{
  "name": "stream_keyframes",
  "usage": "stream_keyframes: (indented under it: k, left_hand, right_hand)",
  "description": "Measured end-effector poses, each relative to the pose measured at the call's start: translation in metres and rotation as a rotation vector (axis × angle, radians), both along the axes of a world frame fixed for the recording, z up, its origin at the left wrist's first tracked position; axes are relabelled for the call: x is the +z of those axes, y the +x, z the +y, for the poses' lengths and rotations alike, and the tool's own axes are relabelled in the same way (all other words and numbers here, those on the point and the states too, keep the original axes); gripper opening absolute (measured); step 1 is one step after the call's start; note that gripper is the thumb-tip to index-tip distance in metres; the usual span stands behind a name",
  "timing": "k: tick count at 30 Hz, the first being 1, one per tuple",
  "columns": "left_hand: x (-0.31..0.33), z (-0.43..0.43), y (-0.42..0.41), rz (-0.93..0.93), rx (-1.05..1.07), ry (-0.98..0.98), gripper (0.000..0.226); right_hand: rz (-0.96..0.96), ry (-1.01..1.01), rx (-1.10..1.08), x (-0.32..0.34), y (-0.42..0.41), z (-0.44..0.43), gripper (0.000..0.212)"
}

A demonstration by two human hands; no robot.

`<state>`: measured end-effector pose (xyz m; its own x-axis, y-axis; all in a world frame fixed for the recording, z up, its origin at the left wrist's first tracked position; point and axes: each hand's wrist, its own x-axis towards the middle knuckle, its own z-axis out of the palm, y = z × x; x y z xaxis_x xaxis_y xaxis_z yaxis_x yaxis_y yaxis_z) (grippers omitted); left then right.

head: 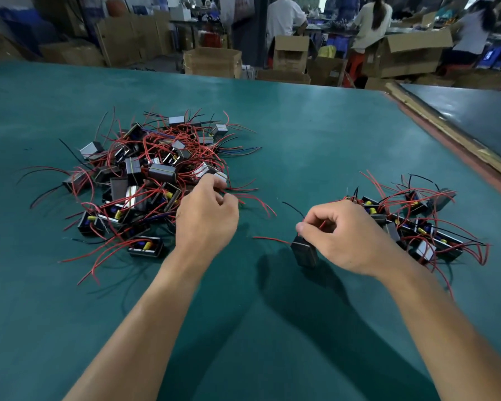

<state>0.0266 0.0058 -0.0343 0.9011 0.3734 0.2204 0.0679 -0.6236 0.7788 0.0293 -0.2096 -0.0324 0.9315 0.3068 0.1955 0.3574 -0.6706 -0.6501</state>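
A loose pile of small black modules point(145, 180) with red and black wires lies on the green table point(315, 134) at the left. My left hand point(206, 218) is at the pile's right edge, fingers curled around a red wire point(243, 195) that trails out to the right. My right hand point(347, 235) pinches the wires of one black module point(304, 253), which hangs below my thumb just above the table. A red lead point(269, 240) sticks out from it to the left. To the right of that hand, a second group of modules point(422, 224) lies in a rough row.
The table's right edge has a wooden strip point(446, 128), with a second dark table point(475, 111) beyond it. Cardboard boxes point(211, 62) and several people at benches stand behind the far edge. Bare green surface lies between the two groups and in front of my arms.
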Motion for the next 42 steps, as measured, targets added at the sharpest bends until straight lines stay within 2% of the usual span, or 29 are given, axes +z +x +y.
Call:
stream_keyframes:
  k: [3,7,11,17,24,28,31,34,37,42]
  left_hand:
    - [-0.006,0.002,0.0,0.149,0.01,0.331,0.03]
    - [-0.006,-0.001,-0.003,0.306,-0.019,0.505,0.02]
    - [-0.011,-0.003,-0.004,0.326,-0.037,0.642,0.026]
    - [-0.018,0.006,0.002,0.192,-0.017,0.574,0.021]
    - [-0.01,-0.007,-0.002,-0.073,-0.106,0.287,0.005]
    - [-0.009,-0.016,-0.008,-0.021,-0.254,0.238,0.005]
    - [-0.01,-0.017,-0.009,0.037,-0.332,0.254,0.024]
    - [-0.009,-0.016,-0.008,0.051,-0.36,0.205,0.042]
    - [-0.009,-0.015,-0.008,0.099,-0.378,0.252,0.055]
    - [-0.008,-0.013,-0.009,0.201,-0.348,0.246,0.043]
  right_hand:
    - [0.011,-0.015,0.01,0.0,0.0,0.001,0.028]
    - [0.016,-0.035,0.015,0.002,-0.001,0.002,0.03]
    - [0.019,-0.047,0.017,0.003,-0.003,0.004,0.03]
    - [0.036,-0.054,0.031,0.005,-0.006,0.005,0.03]
    - [0.025,-0.027,0.034,0.005,-0.005,0.003,0.028]
    - [-0.013,0.031,0.038,0.004,-0.003,0.001,0.025]
    - [0.02,0.07,0.06,0.006,-0.003,-0.002,0.023]
    - [0.145,0.244,0.138,0.013,-0.006,0.0,0.012]
    - [0.268,0.489,0.21,0.018,-0.008,0.0,0.016]
    - [0.345,0.776,0.253,0.028,-0.007,-0.01,0.037]
